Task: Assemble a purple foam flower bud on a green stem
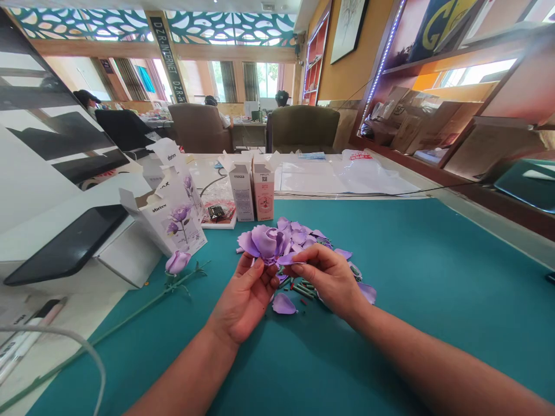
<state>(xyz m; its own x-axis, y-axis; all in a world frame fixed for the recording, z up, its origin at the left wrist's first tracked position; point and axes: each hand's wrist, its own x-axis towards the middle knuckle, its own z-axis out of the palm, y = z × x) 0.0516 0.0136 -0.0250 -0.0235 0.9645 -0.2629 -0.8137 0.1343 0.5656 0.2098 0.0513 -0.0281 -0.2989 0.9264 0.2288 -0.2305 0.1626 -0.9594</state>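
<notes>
Left hand point(245, 300) grips a purple artificial rose point(264, 242) from below, while the right hand point(327, 277) pinches a loose petal point(288, 259) above green bits point(302, 290) on the teal mat point(411, 277).

1 left hand point(245, 300), 1 right hand point(329, 280). Between them, 1 rose point(264, 242). Below them, 1 petal point(284, 303); right of the right hand, 1 more point(367, 293). Left of the left hand, 1 stem point(130, 306). Beyond both hands, 1 white box point(241, 190), 1 pink box point(263, 190), 1 tan chair point(199, 130), 1 green chair point(302, 128).
</notes>
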